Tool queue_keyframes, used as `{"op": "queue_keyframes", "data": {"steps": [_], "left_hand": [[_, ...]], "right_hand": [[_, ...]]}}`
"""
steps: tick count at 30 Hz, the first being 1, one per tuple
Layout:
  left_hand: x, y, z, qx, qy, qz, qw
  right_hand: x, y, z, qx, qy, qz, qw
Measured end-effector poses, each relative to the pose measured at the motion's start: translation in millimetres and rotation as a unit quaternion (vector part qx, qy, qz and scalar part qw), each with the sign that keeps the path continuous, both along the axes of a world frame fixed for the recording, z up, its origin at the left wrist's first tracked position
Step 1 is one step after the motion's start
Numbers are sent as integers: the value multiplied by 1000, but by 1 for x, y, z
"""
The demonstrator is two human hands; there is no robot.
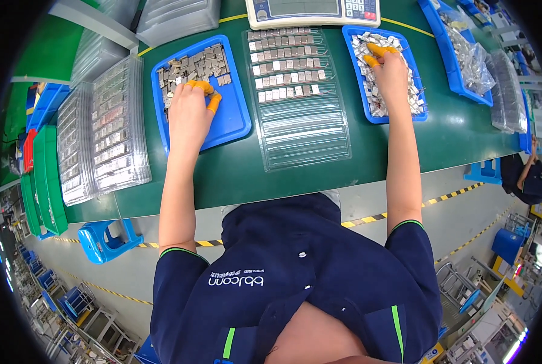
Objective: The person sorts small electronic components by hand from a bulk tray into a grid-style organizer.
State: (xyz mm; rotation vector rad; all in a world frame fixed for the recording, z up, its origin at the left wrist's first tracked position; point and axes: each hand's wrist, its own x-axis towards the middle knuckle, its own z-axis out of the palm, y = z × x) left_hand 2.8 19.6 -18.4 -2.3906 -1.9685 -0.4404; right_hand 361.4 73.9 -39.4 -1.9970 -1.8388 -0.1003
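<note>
A blue tray [231,124] at the left holds a pile of small flat grey metal pieces [207,64]. My left hand [189,109] is over this pile, its fingers curled; orange finger cots cover several fingertips. Whatever it grips is too small to make out. In a second blue tray [377,119] to the right lie many small white-and-silver connectors [377,91]. Among them rests my right hand [389,73], thumb and forefinger in orange cots, spread slightly apart. Between the trays, a clear plastic blister tray [304,136] carries rows of connectors in its far part; its nearer grooves look bare.
A scale [313,12] stands beyond the blister tray. Filled clear trays [110,130] and green bins [50,176] line the left side. At the right are a blue bin [459,67] with plastic bags and stacked clear trays [507,91]. A blue stool [107,239] is below the table edge.
</note>
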Motion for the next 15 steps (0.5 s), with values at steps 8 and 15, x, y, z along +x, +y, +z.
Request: {"op": "queue_keyframes", "data": {"steps": [8,15], "left_hand": [[1,-3,4,-44,-27,-8,999],[8,-14,13,-55,-4,42,998]], "right_hand": [[-6,-2,16,20,56,26,998],[-6,-21,24,24,249,-57,967]]}}
